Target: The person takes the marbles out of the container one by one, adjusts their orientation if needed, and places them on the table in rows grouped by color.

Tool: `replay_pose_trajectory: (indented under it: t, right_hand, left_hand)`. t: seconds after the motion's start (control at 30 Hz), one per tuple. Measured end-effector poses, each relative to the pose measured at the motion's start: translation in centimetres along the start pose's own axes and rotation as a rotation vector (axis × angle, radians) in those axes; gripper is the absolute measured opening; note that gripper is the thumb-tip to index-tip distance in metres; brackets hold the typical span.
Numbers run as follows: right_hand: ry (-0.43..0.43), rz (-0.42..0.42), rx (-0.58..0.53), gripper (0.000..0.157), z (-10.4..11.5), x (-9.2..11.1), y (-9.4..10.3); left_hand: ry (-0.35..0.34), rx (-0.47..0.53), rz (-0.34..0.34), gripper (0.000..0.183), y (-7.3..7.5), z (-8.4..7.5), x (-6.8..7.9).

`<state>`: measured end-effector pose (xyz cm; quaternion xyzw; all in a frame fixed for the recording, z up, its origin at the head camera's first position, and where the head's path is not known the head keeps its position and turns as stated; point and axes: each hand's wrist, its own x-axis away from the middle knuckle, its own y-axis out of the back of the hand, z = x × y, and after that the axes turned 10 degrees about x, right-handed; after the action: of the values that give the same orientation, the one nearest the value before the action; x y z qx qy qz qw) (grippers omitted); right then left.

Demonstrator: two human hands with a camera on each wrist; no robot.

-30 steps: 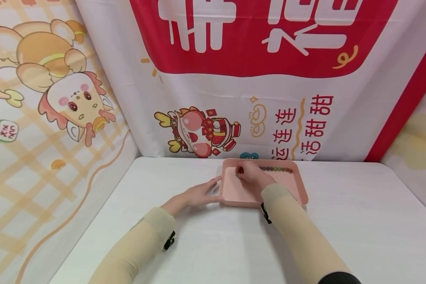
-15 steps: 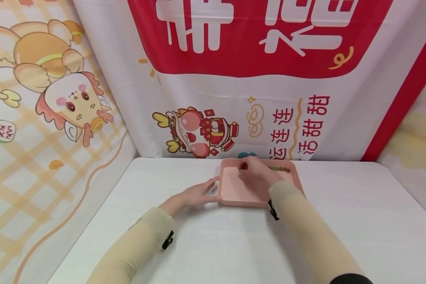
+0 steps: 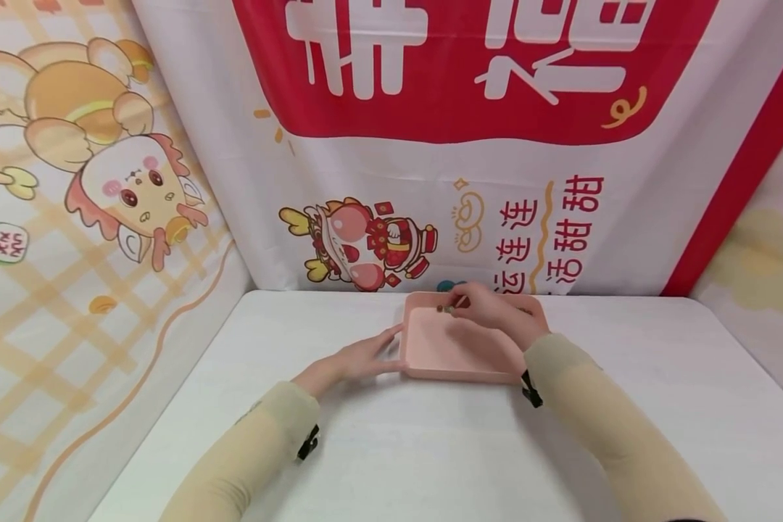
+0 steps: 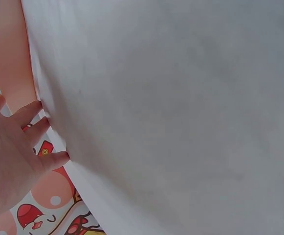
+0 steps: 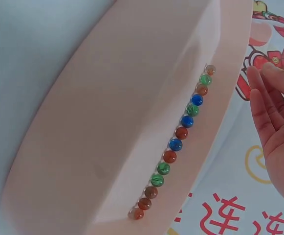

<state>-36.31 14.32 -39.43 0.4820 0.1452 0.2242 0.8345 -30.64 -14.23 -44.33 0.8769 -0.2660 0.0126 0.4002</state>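
Observation:
A shallow pink tray [image 3: 433, 348] sits at the back of the white table. Along its far wall runs a straight row of several glass marbles [image 5: 175, 144], brown, green and blue; in the head view my right hand hides most of them. My right hand [image 3: 486, 308] is over the row near its left end, and in the right wrist view its fingers are gently bent with nothing seen between them. Spread and mostly straight, the fingers and thumb of my left hand [image 3: 359, 359] touch the tray's left side. The left wrist view shows this hand [image 4: 10, 156] against the pink wall.
A white cloth backdrop [image 3: 235, 181] with red and cartoon prints hangs right behind the tray. Another printed cloth [image 3: 91, 326] rises along the left side. White tabletop [image 3: 391, 457] stretches in front of the tray.
My right hand has shifted to the right over the row, and marbles at its left end now show in the head view. The left hand stays at the tray's left side.

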Motion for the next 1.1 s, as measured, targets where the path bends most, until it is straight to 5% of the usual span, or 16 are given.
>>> replay_pose_trajectory:
  t: [0.33,0.6,0.8,1.1]
  right_hand:
    - [0.016,-0.009,-0.051,0.01,1.4,2.8,0.2]
    - [0.184,-0.035,-0.066,0.017,4.2,5.3,-0.4]
    - [0.212,0.026,-0.055,0.016,6.2,7.1,-1.7]
    - [0.241,0.065,-0.237,0.016,8.0,8.3,-5.0]
  left_hand:
    - [0.003,0.002,0.015,0.088,0.0,-0.1,0.1]
    - [-0.015,0.013,0.021,0.086,0.2,0.0,0.0]
    - [-0.014,0.01,0.025,0.086,0.1,0.1,0.0]
    - [-0.026,0.017,0.017,0.089,0.2,0.1,0.1]
